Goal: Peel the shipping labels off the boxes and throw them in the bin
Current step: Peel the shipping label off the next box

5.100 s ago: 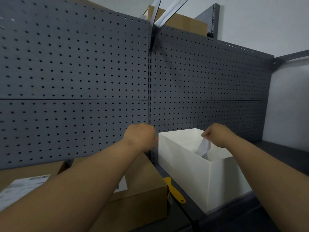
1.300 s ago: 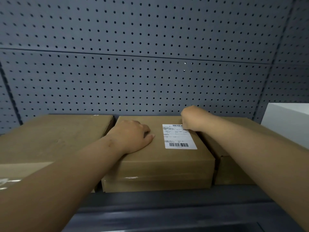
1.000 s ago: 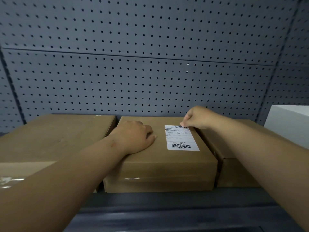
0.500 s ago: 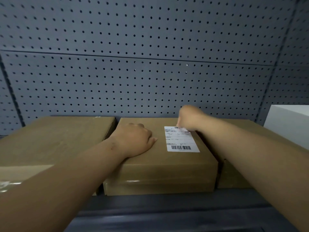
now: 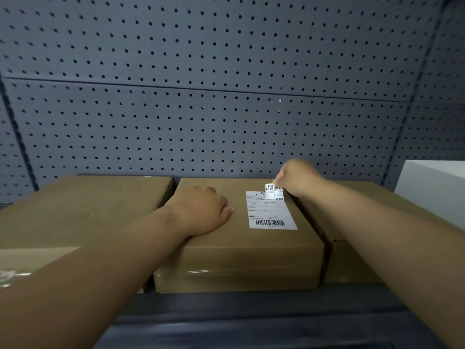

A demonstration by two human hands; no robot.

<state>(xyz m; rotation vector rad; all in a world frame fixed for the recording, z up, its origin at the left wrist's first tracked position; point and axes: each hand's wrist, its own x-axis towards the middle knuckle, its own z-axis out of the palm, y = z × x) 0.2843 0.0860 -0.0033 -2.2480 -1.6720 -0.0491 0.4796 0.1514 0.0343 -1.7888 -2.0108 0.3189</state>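
Grey pegboard point(image 5: 226, 122) backs a dark shelf point(image 5: 251, 318) on which three brown cardboard boxes sit side by side.

At the far right corner of the middle box point(image 5: 239, 258), the right hand point(image 5: 298, 177) pinches the shipping label point(image 5: 270, 212) between thumb and curled fingers. That far corner point(image 5: 273, 191) is lifted and folded back towards the person, with a barcode showing on it. All the rest of the label lies flat and stuck on the right half of the box top, its larger barcode at the near edge.

The left hand point(image 5: 201, 210) rests palm-down on the left part of the same box. Its fingers are loosely bent and grip nothing, and it appears to be steadying the box against the pull.

The left box point(image 5: 88, 205) touches the middle one and shows no label on its top, though the left forearm hides its near part. The right box point(image 5: 337, 265) lies mostly under the right arm, so whether it carries a label cannot be told. A white bin point(image 5: 432, 192) stands at the right edge, just beyond that box; its inside is out of view.

By my judgement this label's peel has only just begun. Most of the sheet must still come away, then be carried right to the bin, and any labels on hidden faces remain.
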